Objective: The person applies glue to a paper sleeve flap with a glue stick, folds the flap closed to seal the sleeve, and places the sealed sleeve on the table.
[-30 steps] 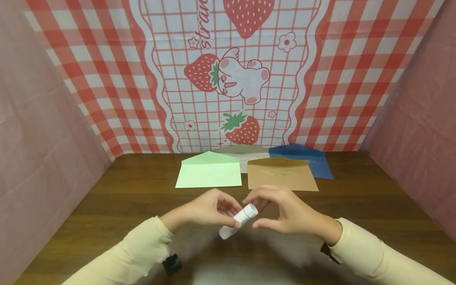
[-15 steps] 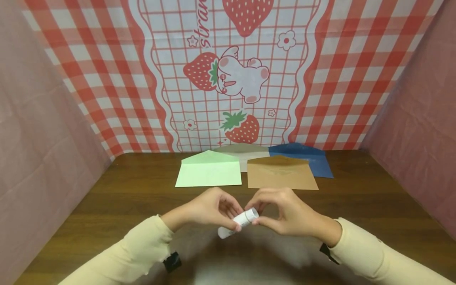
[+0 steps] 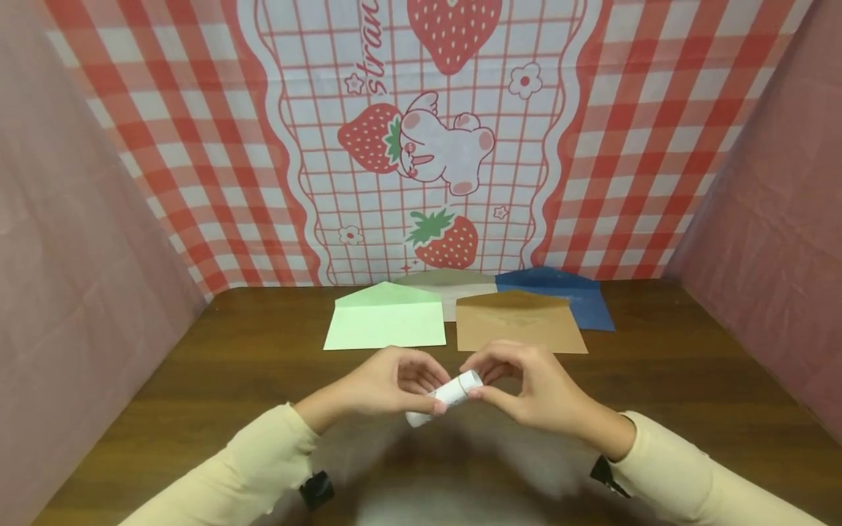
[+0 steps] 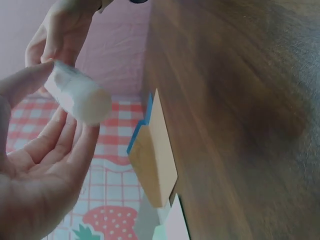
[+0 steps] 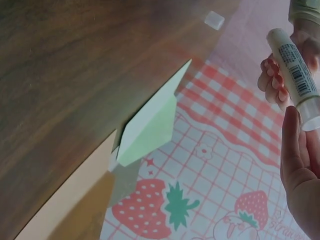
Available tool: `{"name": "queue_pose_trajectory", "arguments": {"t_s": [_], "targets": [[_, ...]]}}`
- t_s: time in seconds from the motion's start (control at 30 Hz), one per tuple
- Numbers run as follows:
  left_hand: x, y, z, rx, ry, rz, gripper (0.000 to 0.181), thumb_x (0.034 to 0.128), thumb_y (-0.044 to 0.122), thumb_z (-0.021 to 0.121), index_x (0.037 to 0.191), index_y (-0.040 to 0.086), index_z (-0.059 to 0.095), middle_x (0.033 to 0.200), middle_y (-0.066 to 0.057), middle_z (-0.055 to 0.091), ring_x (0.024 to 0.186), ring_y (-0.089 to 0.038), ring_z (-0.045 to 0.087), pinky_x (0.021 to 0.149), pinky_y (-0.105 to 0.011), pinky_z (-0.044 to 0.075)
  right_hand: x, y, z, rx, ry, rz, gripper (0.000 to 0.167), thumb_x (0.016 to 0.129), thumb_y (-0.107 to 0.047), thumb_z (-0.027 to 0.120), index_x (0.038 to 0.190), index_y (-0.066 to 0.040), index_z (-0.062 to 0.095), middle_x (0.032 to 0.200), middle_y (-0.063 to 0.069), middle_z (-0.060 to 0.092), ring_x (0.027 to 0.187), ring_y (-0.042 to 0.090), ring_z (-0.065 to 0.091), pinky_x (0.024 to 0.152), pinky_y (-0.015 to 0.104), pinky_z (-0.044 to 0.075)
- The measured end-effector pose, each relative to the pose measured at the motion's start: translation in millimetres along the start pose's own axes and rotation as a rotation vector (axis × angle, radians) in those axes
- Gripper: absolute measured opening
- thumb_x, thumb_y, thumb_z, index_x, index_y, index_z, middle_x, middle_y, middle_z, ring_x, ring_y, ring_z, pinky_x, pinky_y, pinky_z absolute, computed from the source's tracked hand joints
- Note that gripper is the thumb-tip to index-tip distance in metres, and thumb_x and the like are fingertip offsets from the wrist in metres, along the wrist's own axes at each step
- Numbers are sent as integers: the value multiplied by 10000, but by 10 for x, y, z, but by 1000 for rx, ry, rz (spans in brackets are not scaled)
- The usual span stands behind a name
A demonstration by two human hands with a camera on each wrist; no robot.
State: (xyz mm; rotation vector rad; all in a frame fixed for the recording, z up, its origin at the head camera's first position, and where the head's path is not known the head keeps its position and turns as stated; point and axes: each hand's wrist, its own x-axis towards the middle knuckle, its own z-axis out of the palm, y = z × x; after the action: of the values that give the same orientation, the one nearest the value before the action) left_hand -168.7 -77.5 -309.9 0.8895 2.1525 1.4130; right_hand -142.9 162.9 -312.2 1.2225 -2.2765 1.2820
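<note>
A white glue stick (image 3: pixel 450 394) is held tilted above the table, its clear-capped end up and to the right. My left hand (image 3: pixel 388 383) grips its body between thumb and fingers. At the capped end, my right hand (image 3: pixel 526 383) pinches with thumb and fingertips. In the right wrist view the glue stick (image 5: pixel 295 70) shows a printed barcode label; its base end faces the camera in the left wrist view. Beyond the hands lie a light green envelope (image 3: pixel 388 325) and a tan envelope (image 3: pixel 520 329), flaps raised.
Behind those two are a grey envelope (image 3: pixel 450 288) and a blue envelope (image 3: pixel 588 307), partly covered. A small whitish piece (image 5: pixel 214 20) lies on the wooden table (image 3: pixel 217 365) in the right wrist view. A strawberry-print cloth (image 3: pixel 434 146) hangs at the back, with pink cloth at both sides.
The right hand, apart from the glue stick a second ago, has closed in on its capped end. The glue stick has risen slightly. The envelopes have not moved.
</note>
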Motion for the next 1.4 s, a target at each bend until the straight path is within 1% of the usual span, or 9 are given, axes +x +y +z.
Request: {"name": "queue_pose_trajectory", "arguments": {"t_s": [0.27, 0.43, 0.57, 0.73, 0.93, 1.03, 1.17, 1.3, 1.4], "targets": [[-37, -59, -86, -88, -42, 35, 315, 831, 20, 688, 1109, -96, 597, 1100, -269, 642, 899, -78, 638, 856, -242, 555, 12, -21, -65, 22, 44, 5, 224, 789, -3, 749, 996, -55, 683, 941, 81, 702, 814, 33, 663, 689, 221, 577], [-35, -66, -41, -68, -53, 31, 316, 829, 32, 695, 1103, -97, 602, 1064, -257, 651, 877, -62, 633, 845, -221, 553, 9, -30, -49, 34, 49, -3, 228, 786, 3, 751, 994, -58, 683, 938, 76, 703, 811, 36, 665, 684, 222, 578], [-33, -64, -12, -38, -22, 41, 298, 817, 42, 707, 1066, -99, 622, 1011, -250, 668, 833, -49, 628, 814, -204, 554, 1, -23, -29, -12, 76, 3, 224, 773, -17, 769, 978, -68, 695, 894, 55, 704, 760, 21, 645, 647, 199, 568], [-51, -55, 20, 49, 56, 60, 273, 794, 63, 734, 1022, -61, 652, 950, -202, 693, 793, -47, 626, 795, -213, 558, -15, -25, 9, -118, 122, 79, 176, 759, -70, 794, 917, -65, 717, 787, 18, 708, 671, -13, 602, 569, 187, 540], [-52, -45, 82, 222, 139, 76, 229, 777, 102, 753, 981, 28, 677, 880, -85, 699, 765, -29, 611, 746, -204, 554, -10, -58, 45, -174, 119, 270, 129, 771, -154, 798, 847, -74, 730, 703, -14, 703, 586, -44, 575, 519, 204, 521], [-53, -43, 87, 228, 147, 81, 227, 779, 101, 750, 976, 19, 674, 874, -93, 699, 763, -31, 614, 746, -192, 551, 11, -65, 36, -122, 94, 331, 159, 788, -155, 784, 891, -44, 737, 739, 24, 720, 612, -36, 589, 542, 203, 533], [-52, -47, 56, 184, 170, 76, 242, 787, 110, 754, 982, -4, 668, 891, -130, 700, 771, -41, 621, 761, -184, 550, 36, -65, 13, 31, 67, 389, 296, 825, -122, 744, 1063, 46, 693, 900, 143, 740, 737, -23, 635, 654, 195, 568], [-49, -52, 30, 167, 229, 71, 267, 788, 137, 764, 996, 3, 665, 914, -136, 701, 799, -56, 619, 776, -197, 547, 33, -59, 22, 179, 61, 449, 426, 842, -95, 722, 1193, 110, 594, 1077, 249, 689, 864, 7, 663, 775, 198, 567], [-45, -48, 40, 167, 275, 74, 280, 781, 141, 770, 1002, 10, 659, 920, -128, 699, 812, -68, 616, 787, -217, 548, 36, -51, 70, 268, 61, 531, 467, 842, -106, 724, 1212, 126, 558, 1111, 271, 665, 893, 42, 671, 797, 201, 560]]}}
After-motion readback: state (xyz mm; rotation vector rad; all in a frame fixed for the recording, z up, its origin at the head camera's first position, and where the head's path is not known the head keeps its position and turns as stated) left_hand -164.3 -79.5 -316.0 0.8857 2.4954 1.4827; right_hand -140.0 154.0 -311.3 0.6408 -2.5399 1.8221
